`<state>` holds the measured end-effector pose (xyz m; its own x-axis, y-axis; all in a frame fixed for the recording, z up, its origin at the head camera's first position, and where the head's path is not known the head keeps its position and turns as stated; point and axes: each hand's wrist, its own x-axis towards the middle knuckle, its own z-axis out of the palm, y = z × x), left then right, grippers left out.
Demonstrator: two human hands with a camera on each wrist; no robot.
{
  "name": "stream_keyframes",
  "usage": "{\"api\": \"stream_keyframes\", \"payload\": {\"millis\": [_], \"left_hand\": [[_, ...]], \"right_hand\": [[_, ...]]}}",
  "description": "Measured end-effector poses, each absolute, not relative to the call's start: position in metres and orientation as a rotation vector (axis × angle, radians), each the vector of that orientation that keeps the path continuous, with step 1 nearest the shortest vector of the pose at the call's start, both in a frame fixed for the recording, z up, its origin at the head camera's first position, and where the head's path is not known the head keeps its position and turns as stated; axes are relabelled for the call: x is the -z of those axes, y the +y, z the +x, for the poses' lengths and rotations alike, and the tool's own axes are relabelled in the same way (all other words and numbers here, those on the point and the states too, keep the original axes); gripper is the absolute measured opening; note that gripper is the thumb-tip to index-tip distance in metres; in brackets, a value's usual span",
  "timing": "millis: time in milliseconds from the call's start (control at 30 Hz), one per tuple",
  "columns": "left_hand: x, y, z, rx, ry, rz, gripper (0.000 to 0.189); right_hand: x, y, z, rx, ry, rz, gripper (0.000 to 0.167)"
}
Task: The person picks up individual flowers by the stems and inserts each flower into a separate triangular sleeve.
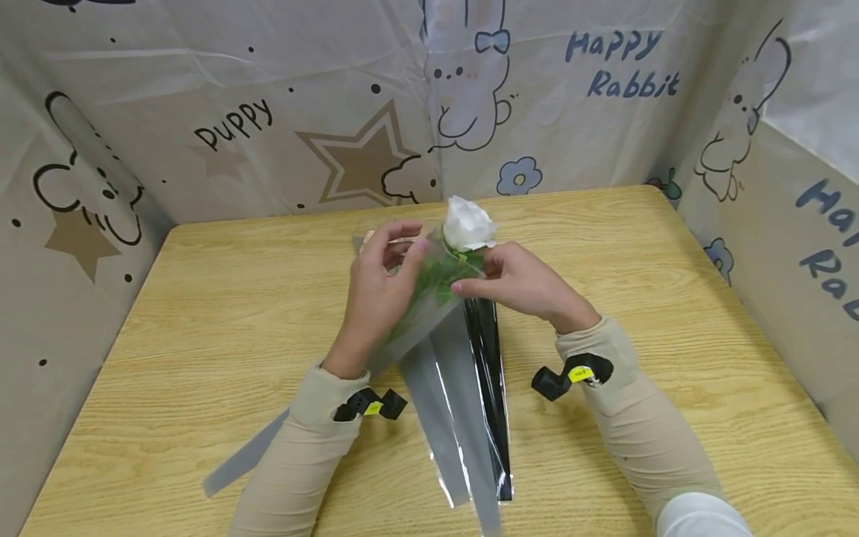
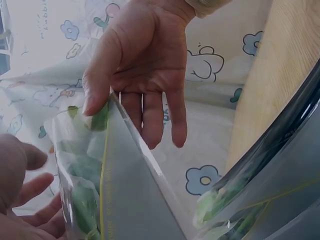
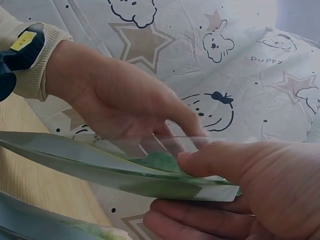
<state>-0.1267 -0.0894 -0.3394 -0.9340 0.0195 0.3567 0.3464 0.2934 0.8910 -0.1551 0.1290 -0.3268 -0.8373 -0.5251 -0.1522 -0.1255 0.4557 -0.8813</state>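
Observation:
A clear-and-grey flower sleeve (image 1: 419, 328) with green leaves (image 1: 439, 276) inside slants up between the two hands. My right hand (image 1: 526, 283) pinches its upper edge, thumb on the near side, as the right wrist view shows. On the other side, my left hand (image 1: 379, 287) is beside the sleeve (image 3: 115, 165), its fingers loosely bent and thumb apart from them. Whether the left fingertips touch the film is hard to tell. A white rose (image 1: 467, 224) shows just above the right fingers; which sleeve it belongs to is unclear.
Under the hands, grey wrapping (image 1: 456, 403) and a black glossy strip (image 1: 486, 358) lie on the wooden table (image 1: 248, 313). A grey tapered end (image 1: 244, 455) pokes out by the left forearm. Printed cloth (image 1: 335, 89) hangs around the back and sides.

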Motion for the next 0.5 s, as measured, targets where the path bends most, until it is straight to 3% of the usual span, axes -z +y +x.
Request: {"api": "stream_keyframes", "payload": {"millis": [500], "left_hand": [[0.3374,-0.0929,-0.1260,1.674,-2.240,-0.295,0.026]], "right_hand": [[0.3293,0.1289,-0.1550,1.289,2.251,-0.699,0.031]]}}
